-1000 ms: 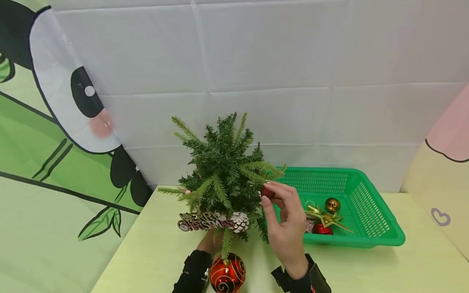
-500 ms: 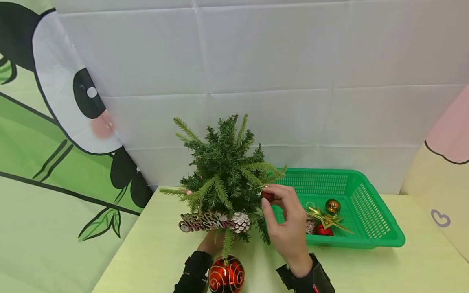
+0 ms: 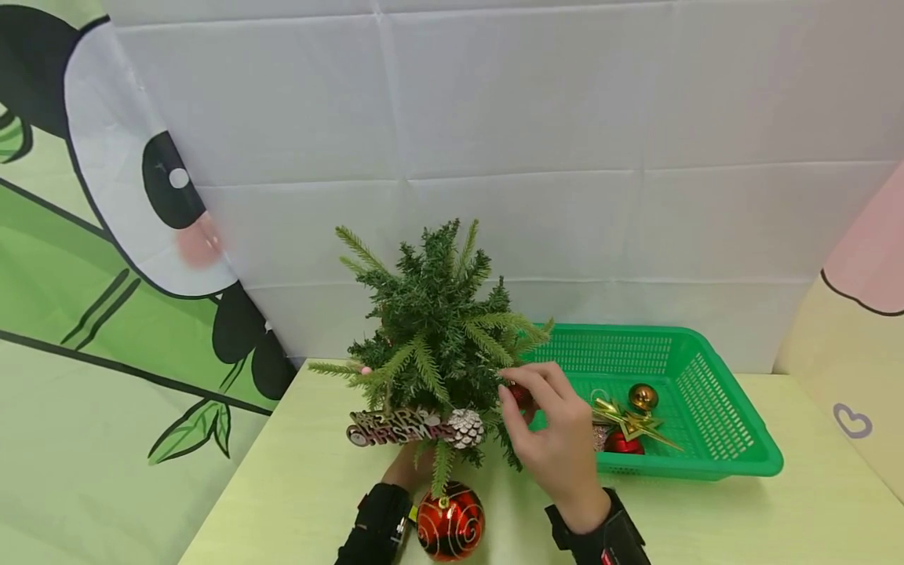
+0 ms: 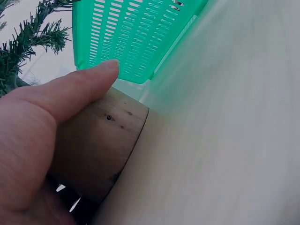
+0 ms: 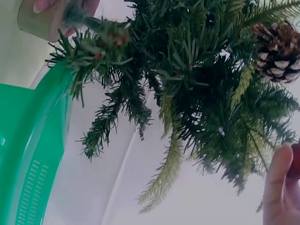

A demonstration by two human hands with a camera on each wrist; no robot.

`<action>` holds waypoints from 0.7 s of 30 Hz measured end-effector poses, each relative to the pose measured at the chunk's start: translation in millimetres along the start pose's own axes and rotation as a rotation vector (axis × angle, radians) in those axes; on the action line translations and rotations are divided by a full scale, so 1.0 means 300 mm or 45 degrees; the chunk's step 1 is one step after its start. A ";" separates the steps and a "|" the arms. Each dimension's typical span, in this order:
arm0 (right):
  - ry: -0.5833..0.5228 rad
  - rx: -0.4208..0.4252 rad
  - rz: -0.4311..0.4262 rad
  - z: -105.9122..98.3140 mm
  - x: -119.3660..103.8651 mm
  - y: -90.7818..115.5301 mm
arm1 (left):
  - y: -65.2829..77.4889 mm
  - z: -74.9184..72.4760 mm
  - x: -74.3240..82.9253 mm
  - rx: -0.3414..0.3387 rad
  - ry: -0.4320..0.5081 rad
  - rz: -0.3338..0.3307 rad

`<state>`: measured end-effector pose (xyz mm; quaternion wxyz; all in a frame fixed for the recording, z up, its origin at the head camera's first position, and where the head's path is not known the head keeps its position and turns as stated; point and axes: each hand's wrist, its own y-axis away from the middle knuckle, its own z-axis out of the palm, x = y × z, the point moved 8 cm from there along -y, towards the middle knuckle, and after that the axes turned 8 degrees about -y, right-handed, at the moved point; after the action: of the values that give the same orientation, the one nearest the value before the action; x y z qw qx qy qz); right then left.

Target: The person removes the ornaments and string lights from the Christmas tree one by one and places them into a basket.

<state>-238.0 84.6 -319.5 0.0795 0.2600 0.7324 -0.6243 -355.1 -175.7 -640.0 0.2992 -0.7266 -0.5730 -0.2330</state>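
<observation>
A small artificial Christmas tree [image 3: 438, 314] stands on the table. My left hand [image 3: 411, 468], partly hidden under the branches, grips its round wooden base [image 4: 105, 136], the thumb lying over the top edge. At the tree's right side my right hand [image 3: 554, 435] pinches a small dark red bauble [image 3: 521, 394] between thumb and fingers, right at the branch tips. Fingers cover part of this bauble. From the front branches hang a Merry Christmas sign [image 3: 399, 428], a white-tipped pine cone [image 3: 466, 428] and a large red bauble [image 3: 450, 524] with gold swirls.
A green plastic basket [image 3: 749, 428] stands right of the tree, close to my right hand. In it lie a gold bauble [image 3: 643, 397], a gold star [image 3: 632, 421] and a red bauble [image 3: 625, 443]. A white cloth [image 3: 530, 157] hangs behind the table.
My right hand has shifted slightly downward with the small red bauble, its fingertips now closer to the branch. The large red bauble has swung a little right. My left hand stays on the base.
</observation>
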 end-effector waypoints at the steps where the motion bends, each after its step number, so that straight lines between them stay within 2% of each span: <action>1: -0.003 -0.013 -0.002 0.006 -0.004 -0.001 | -0.010 0.021 -0.041 0.016 -0.032 0.022; 3: -0.017 -0.042 0.006 0.019 -0.009 0.001 | -0.032 0.066 -0.124 0.038 -0.125 0.033; 4: -0.019 -0.048 -0.002 0.024 -0.011 0.002 | -0.042 0.083 -0.155 0.017 -0.134 -0.012; 6: -0.016 -0.041 -0.023 0.031 -0.014 0.000 | -0.058 0.115 -0.214 0.022 -0.199 0.003; 7: -0.006 -0.029 -0.040 0.032 -0.014 -0.001 | -0.063 0.124 -0.233 0.057 -0.235 0.033; 8: 0.005 -0.009 -0.057 0.031 -0.014 -0.004 | -0.064 0.127 -0.240 0.067 -0.242 0.013; 10: 0.056 0.055 -0.103 0.020 -0.013 -0.010 | -0.067 0.132 -0.249 0.089 -0.218 0.072; 12: 0.127 0.127 -0.134 0.003 -0.011 -0.018 | -0.065 0.129 -0.228 0.059 -0.180 0.054; 13: 0.164 0.153 -0.140 -0.006 -0.009 -0.021 | -0.065 0.132 -0.230 0.098 -0.206 0.085; 15: 0.223 0.183 -0.137 -0.022 -0.003 -0.030 | -0.067 0.144 -0.244 0.095 -0.199 0.124; 16: 0.237 0.175 -0.123 -0.026 0.001 -0.035 | -0.067 0.144 -0.245 0.106 -0.210 0.092; 18: 0.248 0.147 -0.115 -0.030 0.008 -0.041 | -0.062 0.135 -0.233 0.145 -0.213 0.062; 19: 0.242 0.132 -0.109 -0.031 0.011 -0.043 | -0.048 0.105 -0.180 0.139 -0.191 0.024; 21: 0.226 0.096 -0.100 -0.033 0.016 -0.046 | -0.016 0.025 -0.022 0.070 -0.105 -0.092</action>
<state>-246.6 94.3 -307.6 -0.0200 0.2881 0.7223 -0.6285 -361.4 -174.2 -649.1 0.2867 -0.7060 -0.6167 -0.1976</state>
